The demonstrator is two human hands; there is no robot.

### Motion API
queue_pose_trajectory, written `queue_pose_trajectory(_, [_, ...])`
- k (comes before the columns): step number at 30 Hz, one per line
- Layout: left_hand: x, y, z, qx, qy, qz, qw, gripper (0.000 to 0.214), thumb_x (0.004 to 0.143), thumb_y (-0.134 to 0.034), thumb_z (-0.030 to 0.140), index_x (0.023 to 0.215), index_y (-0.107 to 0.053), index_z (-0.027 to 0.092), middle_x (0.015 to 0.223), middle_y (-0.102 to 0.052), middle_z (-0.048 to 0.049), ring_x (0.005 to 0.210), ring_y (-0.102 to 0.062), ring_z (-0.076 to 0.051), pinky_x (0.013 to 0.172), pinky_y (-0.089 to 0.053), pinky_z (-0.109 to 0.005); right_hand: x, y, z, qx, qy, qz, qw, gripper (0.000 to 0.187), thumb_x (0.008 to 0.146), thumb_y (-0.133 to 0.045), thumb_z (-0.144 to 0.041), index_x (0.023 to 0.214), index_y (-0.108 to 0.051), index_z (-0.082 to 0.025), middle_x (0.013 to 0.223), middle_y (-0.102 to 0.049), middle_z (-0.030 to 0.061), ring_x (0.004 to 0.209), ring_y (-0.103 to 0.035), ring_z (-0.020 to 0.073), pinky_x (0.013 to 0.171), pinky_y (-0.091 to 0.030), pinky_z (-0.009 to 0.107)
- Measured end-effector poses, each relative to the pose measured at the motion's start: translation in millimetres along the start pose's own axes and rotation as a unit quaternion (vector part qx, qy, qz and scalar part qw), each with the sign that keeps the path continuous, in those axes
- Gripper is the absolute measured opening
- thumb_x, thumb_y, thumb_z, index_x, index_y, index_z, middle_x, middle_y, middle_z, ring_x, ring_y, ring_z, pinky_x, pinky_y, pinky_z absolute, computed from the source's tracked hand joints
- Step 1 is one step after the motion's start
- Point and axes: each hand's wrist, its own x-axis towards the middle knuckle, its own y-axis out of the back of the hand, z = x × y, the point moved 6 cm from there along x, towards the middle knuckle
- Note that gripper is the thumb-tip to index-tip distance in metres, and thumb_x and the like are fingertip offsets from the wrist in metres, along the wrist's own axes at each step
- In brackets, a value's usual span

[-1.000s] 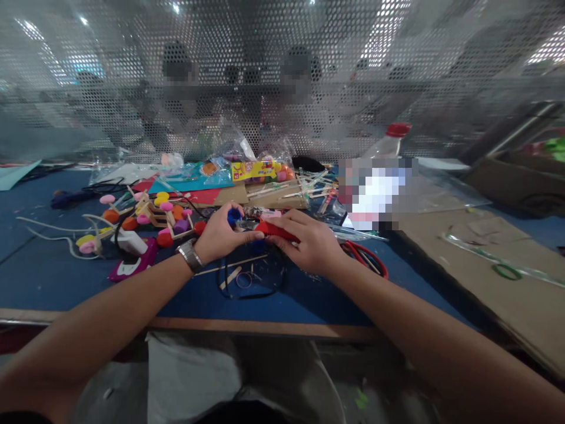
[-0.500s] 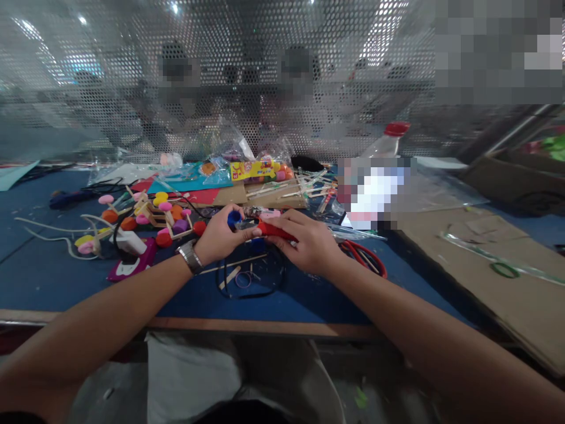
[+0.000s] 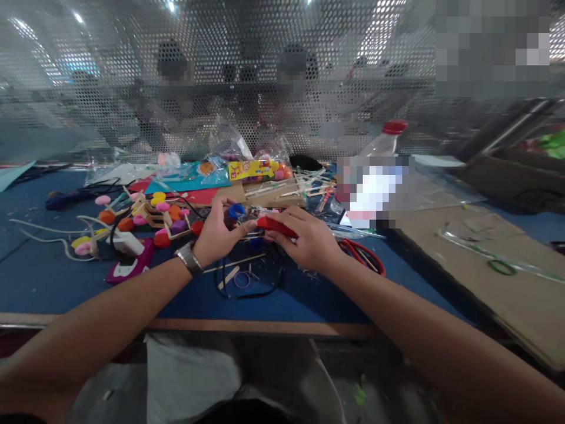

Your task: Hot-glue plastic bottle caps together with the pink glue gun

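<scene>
My left hand (image 3: 217, 231) is curled around a small round blue cap (image 3: 237, 210), held at the fingers. Its thumb stretches toward the end of a red-handled tool (image 3: 277, 225). That tool is gripped by my right hand (image 3: 311, 238), fingers over the top and thumb below. The tool's working end is hidden or too small to make out. Both hands are just above the table, close together. Beneath them lie a black cable loop (image 3: 253, 297), a purple ring (image 3: 242, 279) and a wooden stick (image 3: 228, 277).
Left of my hands sit colourful stick-and-disc pieces (image 3: 152, 215) and a purple device (image 3: 132, 262) with a white plug. Behind are a yellow packet (image 3: 251, 169), loose sticks and plastic bags. A red-capped bottle (image 3: 388, 138), red cable (image 3: 366, 256) and cardboard (image 3: 494, 265) lie right.
My left hand has opened out a little, its thumb moving away from the blue cap, which sits slightly higher. The right hand keeps its grip on the red-handled tool.
</scene>
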Motion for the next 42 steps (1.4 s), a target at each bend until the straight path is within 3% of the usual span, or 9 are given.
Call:
queue_pose_trajectory(5, [-4,-10.1,-1,-0.02,0.003,-0.066,0.998,0.069,0.072,-0.077,0.064,0.116,-0.047,0.019,0.103,-0.058,-0.0051,0.077,-0.058,-0.015,0.069,-0.051,-0.029,0,-2,-4,0.007,0.011,-0.017,1.0,0.035,0.098,-0.056,-0.036,0.13,-0.065,-0.023,0.116,-0.071,0.0111,0.107,-0.069,0.0263,0.088,-0.058,0.039])
queue_pose_trajectory(8, [-5,-8.2,3,0.016,-0.027,-0.054,0.998,0.06,0.076,-0.075,0.062,0.111,-0.052,0.019,0.103,-0.06,-0.0061,0.091,-0.059,-0.02,0.079,-0.05,-0.032,0,-3,-9,0.01,0.018,-0.02,1.0,0.036,0.098,-0.057,-0.038,0.13,-0.065,-0.023,0.119,-0.071,0.0115,0.11,-0.069,0.0269,0.089,-0.059,0.04])
queue_pose_trajectory(10, [-4,-7.2,4,0.017,-0.032,-0.05,0.998,0.058,0.076,-0.075,0.061,0.107,-0.052,0.018,0.099,-0.06,-0.0049,0.09,-0.057,-0.019,0.081,-0.048,-0.032,0,-2,-11,0.012,0.019,-0.018,1.0,0.036,0.098,-0.057,-0.038,0.129,-0.065,-0.023,0.119,-0.071,0.0118,0.11,-0.069,0.0273,0.09,-0.059,0.041])
queue_pose_trajectory(17, [-1,-4.4,0,-0.005,0.001,-0.031,1.0,0.064,0.073,-0.074,0.066,0.107,-0.051,0.018,0.087,-0.055,-0.001,0.069,-0.049,-0.013,0.063,-0.042,-0.027,1,1,-8,0.017,0.016,-0.006,1.0,0.034,0.098,-0.057,-0.037,0.129,-0.065,-0.024,0.113,-0.072,0.0106,0.106,-0.069,0.0259,0.088,-0.059,0.039])
queue_pose_trajectory(29, [0,-2.0,5,-0.046,-0.004,-0.021,0.999,0.061,0.078,-0.07,0.068,0.105,-0.05,0.018,0.081,-0.051,0.0019,0.067,-0.048,-0.011,0.062,-0.042,-0.025,0,3,-1,0.029,0.009,0.018,0.999,0.035,0.097,-0.058,-0.037,0.127,-0.067,-0.021,0.11,-0.071,0.0121,0.103,-0.068,0.0257,0.089,-0.058,0.041])
queue_pose_trajectory(33, [-1,-2.1,2,-0.062,0.01,-0.015,0.998,0.054,0.081,-0.069,0.061,0.109,-0.051,0.019,0.079,-0.052,0.0018,0.064,-0.049,-0.012,0.06,-0.043,-0.026,0,4,0,0.027,0.012,0.028,0.999,0.035,0.098,-0.056,-0.039,0.126,-0.067,-0.021,0.11,-0.071,0.0121,0.101,-0.069,0.0259,0.089,-0.058,0.042])
queue_pose_trajectory(38, [0,-4.9,-7,-0.143,0.05,-0.03,0.988,0.038,0.09,-0.054,0.04,0.122,-0.051,0.019,0.079,-0.059,-0.0011,0.063,-0.057,-0.015,0.059,-0.049,-0.029,0,6,1,0.021,0.009,0.034,0.999,0.032,0.098,-0.055,-0.036,0.124,-0.067,-0.022,0.111,-0.072,0.0118,0.102,-0.069,0.0261,0.091,-0.058,0.043])
queue_pose_trajectory(42, [2,-3.5,-7,-0.134,0.038,-0.02,0.99,0.034,0.09,-0.05,0.035,0.12,-0.052,0.019,0.081,-0.061,-0.0024,0.063,-0.058,-0.015,0.06,-0.05,-0.03,0,8,3,0.023,-0.002,0.029,0.999,0.032,0.097,-0.056,-0.035,0.124,-0.066,-0.023,0.112,-0.072,0.0114,0.104,-0.069,0.0265,0.092,-0.058,0.044])
